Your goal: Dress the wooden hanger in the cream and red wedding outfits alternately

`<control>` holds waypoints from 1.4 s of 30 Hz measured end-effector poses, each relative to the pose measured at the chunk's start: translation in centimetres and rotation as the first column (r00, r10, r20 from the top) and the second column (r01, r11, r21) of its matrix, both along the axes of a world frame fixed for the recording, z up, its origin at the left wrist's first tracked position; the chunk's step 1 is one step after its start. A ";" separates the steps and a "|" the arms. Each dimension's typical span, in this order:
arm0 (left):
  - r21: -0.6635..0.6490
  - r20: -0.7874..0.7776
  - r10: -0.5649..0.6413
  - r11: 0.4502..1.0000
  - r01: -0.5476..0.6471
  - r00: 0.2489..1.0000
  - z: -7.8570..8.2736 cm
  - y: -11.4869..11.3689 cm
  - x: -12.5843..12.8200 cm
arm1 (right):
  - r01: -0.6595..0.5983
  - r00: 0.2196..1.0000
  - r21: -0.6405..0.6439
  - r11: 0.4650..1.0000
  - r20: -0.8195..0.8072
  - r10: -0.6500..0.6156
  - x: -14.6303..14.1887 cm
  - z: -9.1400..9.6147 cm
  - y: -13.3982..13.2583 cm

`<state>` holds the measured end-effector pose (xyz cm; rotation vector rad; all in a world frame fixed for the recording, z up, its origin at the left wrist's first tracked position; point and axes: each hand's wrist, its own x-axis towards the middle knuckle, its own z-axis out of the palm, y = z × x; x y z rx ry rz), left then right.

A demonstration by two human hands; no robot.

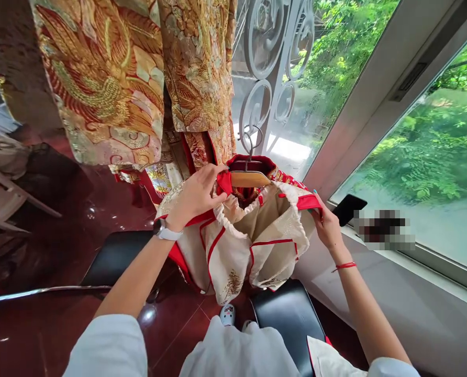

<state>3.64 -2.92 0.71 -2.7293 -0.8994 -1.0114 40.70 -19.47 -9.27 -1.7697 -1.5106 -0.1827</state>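
A cream and red embroidered garment (253, 241) hangs on a wooden hanger (249, 179) with a metal hook, held up in front of me. My left hand (196, 196), a watch at its wrist, is closed on the red edge of the garment right beside the hanger's left end. My right hand (325, 225), a red string at its wrist, grips the garment's right red-trimmed edge.
Gold and red embroidered robes (111, 78) hang at the upper left. Two black stools (292, 314) stand on the dark red floor below. A window with a metal scroll grille (273, 68) is ahead and to the right; a black phone (349, 208) lies on the sill.
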 end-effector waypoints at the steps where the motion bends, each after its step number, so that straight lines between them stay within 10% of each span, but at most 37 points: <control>1: 0.021 0.036 0.023 1.000 -0.023 0.999 -0.1 -0.5 0.3 | 0.055 0.998 -0.006 0.998 0.030 -0.055 -0.3 -0.1 -0.1; 4: 0.138 0.050 0.027 0.990 -0.034 0.998 0.0 -2.2 2.1 | 0.159 0.983 -0.032 0.987 0.097 -0.156 -0.9 0.1 -0.2; 9: 0.258 -0.284 -0.204 0.925 0.280 0.937 1.5 -4.0 8.6 | 0.107 0.988 -0.030 0.994 0.113 -0.103 -1.0 0.9 -0.2; 16: 0.250 -0.343 -0.032 0.960 0.124 0.939 1.8 -3.2 13.4 | 0.098 0.987 -0.024 0.995 0.128 -0.094 0.0 1.0 0.1; 25: 0.180 -0.274 0.061 0.984 -0.011 0.960 1.5 -3.8 15.2 | 0.157 0.978 0.239 0.958 0.098 -0.184 -0.8 6.3 -4.2; 32: 0.160 -0.303 0.037 0.987 0.013 0.952 1.8 -4.4 14.2 | 0.123 0.988 -0.070 0.990 0.105 -0.115 -6.8 1.5 -7.2; 37: 0.089 -0.146 -0.203 0.972 0.217 0.968 2.5 -6.1 11.1 | 0.201 0.975 0.233 0.952 -0.141 -0.172 -15.6 -0.2 -7.9; 42: -0.234 0.465 -0.152 0.929 0.286 0.872 -5.3 -12.7 6.1 | -0.202 0.920 -0.186 0.962 -0.373 0.121 -20.7 -5.2 -3.2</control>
